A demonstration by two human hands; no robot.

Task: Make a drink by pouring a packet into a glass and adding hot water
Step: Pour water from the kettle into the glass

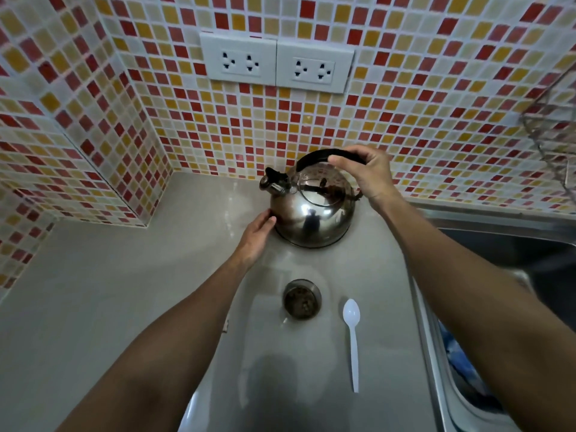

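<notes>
Rounded, mirror-polished steel kettle (311, 210) with a black arched handle (314, 155) standing upright on the pale grey worktop (93, 291), just above the middle of the frame, close to the red, orange and cream mosaic-tiled wall (405, 88). Right hand (364, 176) over the kettle's top, fingers (343, 159) clamped around the right end of the handle. Left hand (257, 233) at the kettle's lower left side, fingers together and fairly straight, tips touching or just shy of the steel wall (hard to tell which), not closed on anything. Spout with its dark cap (271, 182) pointing toward the left of the frame. Below the kettle, at lower centre, a small clear glass (301, 299) upright on the worktop, with brownish granular powder covering its bottom. Just right of the glass, apart from it, a white plastic spoon (352, 338) lying flat, bowl toward the kettle, handle toward the bottom edge. Along the right edge, a stainless steel sink (498, 244), with something blue and white partly visible inside near the lower right. At upper centre, two white double wall sockets (277, 63) side by side on the tiles. At upper right, part of a wire rack (548, 126).
</notes>
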